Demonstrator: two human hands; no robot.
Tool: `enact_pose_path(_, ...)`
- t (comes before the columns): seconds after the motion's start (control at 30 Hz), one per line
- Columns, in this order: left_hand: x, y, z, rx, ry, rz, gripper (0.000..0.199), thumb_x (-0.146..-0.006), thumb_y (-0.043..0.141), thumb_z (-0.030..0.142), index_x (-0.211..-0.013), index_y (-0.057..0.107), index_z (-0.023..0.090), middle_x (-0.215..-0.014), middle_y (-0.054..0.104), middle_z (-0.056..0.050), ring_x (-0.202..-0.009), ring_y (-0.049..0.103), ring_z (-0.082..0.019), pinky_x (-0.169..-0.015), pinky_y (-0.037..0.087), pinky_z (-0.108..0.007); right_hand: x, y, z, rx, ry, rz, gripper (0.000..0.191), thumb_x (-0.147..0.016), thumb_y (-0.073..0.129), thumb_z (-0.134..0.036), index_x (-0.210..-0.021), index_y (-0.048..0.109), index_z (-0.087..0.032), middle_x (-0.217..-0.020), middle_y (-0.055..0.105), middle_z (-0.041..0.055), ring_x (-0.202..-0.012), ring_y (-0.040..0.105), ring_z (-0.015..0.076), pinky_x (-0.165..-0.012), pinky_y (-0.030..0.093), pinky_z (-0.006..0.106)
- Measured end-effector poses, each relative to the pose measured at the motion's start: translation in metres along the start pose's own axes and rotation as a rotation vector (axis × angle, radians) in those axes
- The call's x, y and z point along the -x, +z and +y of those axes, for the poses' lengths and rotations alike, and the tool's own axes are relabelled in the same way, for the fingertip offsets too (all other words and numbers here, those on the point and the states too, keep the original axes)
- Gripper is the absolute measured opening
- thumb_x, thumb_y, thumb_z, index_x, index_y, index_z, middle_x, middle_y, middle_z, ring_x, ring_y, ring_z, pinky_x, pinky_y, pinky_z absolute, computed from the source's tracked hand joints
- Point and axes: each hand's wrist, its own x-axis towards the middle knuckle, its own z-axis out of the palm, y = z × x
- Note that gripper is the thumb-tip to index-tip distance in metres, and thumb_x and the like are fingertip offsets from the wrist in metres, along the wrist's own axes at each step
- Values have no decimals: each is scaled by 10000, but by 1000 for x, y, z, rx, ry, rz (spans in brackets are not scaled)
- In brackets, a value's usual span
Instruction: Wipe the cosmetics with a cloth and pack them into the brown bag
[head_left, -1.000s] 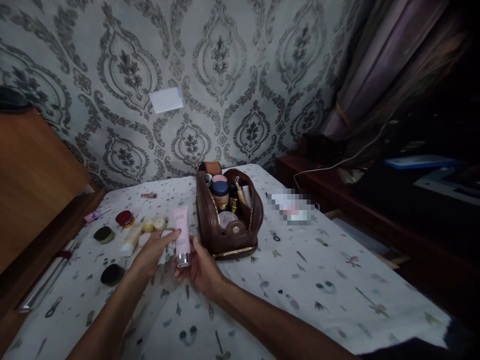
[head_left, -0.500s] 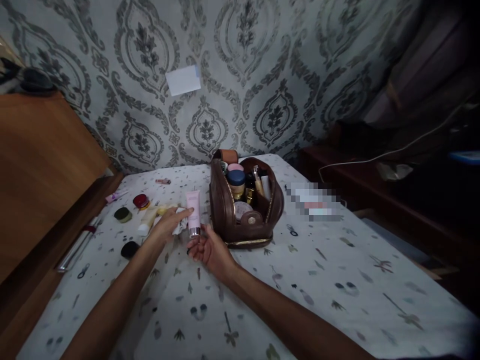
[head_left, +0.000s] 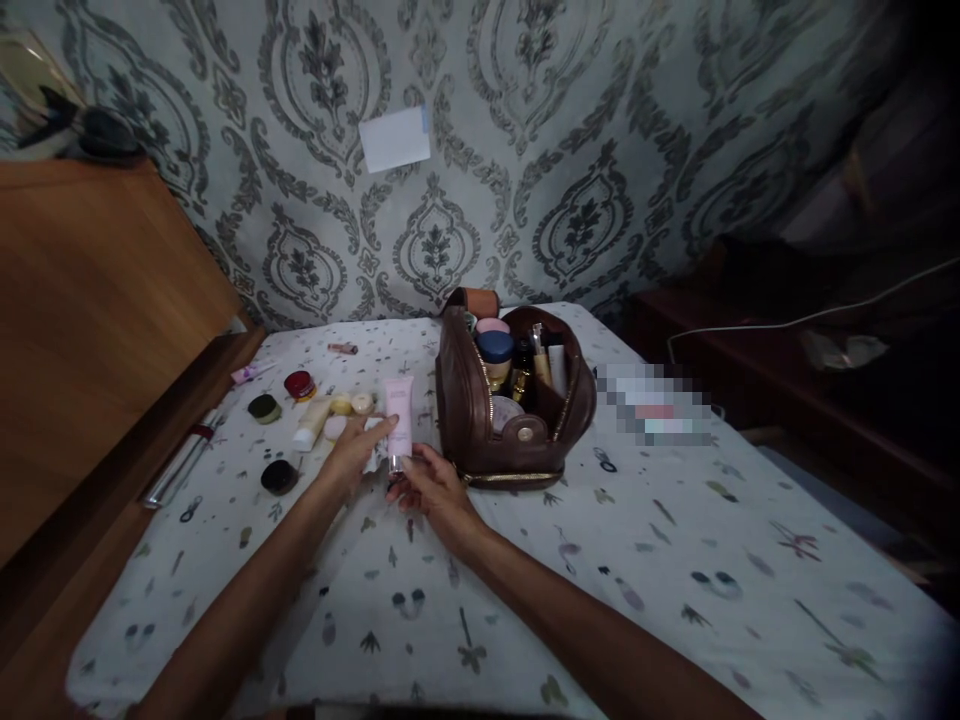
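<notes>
A pink tube (head_left: 399, 415) with a silver cap stands cap-down between my hands. My left hand (head_left: 354, 455) grips its left side, thumb across the front, with a crumpled white tissue (head_left: 375, 457) under the fingers. My right hand (head_left: 439, 492) is at the silver cap, its thumb and fingers closed around it. Just to the right sits an open brown bag (head_left: 469, 420) holding a blue-lidded jar (head_left: 495, 347), a pink-lidded jar and several bottles. Left of my left hand lie a cream tube (head_left: 311, 424) and small yellowish round items (head_left: 341, 404).
On the patterned sheet (head_left: 525, 600) at left are a red jar (head_left: 299, 385), an olive-lidded jar (head_left: 264, 408), a black-lidded jar (head_left: 279, 477) and a silver tube (head_left: 180, 465). A blurred-out item (head_left: 660, 405) lies right of the bag. A wooden board (head_left: 105, 330) borders the left.
The view has shifted, so the bag and items appear farther right. My right thumb has moved onto the tube's silver cap.
</notes>
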Motion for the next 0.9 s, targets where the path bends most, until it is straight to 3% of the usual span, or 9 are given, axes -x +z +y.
enact_pose_path(0.23,12,2,-8,29,28,-62,609,-543,839,596,-899,619,153,-547,611,31,-417,529,-117,-438,424,-236,-3,-1,2,33,-3,26,595,-615,836,-590,-994,612,-191,-732,649,-30,-550,621,112,-476,415,213)
enact_pose_path(0.37,7,0,-13,-30,45,-27,674,-509,839,625,-926,609,148,-587,612,17,-453,537,-126,-465,433,-255,-6,-2,5,61,19,50,623,-579,848,-608,-983,629,-187,-731,659,-18,-549,617,124,-479,422,227)
enact_pose_path(0.5,-8,-17,-12,-192,99,58,563,-596,807,579,-910,620,150,-647,613,6,-550,572,-146,-551,464,-276,-7,-4,9,128,50,43,688,-608,833,-613,-1107,645,-178,-843,692,27,-607,648,158,-513,465,265)
enact_pose_path(0.63,-13,-34,-7,-469,210,132,400,-599,826,367,-915,654,191,-684,599,37,-693,580,-181,-667,453,-285,-4,-7,10,173,44,37,777,-629,828,-604,-1238,610,-174,-886,702,44,-628,659,167,-536,491,281)
enact_pose_path(0.77,-4,-38,-4,-684,321,161,303,-661,757,272,-948,679,215,-741,629,8,-823,605,-242,-797,437,-324,-2,-8,11,173,27,-9,732,-672,816,-572,-1249,617,-167,-900,705,58,-645,664,165,-548,501,281)
enact_pose_path(0.9,13,-39,3,-783,411,186,234,-746,687,310,-966,678,231,-842,688,-45,-890,625,-278,-838,433,-345,-1,-6,10,158,11,-14,674,-689,814,-544,-1220,626,-173,-881,700,52,-639,672,162,-532,489,265)
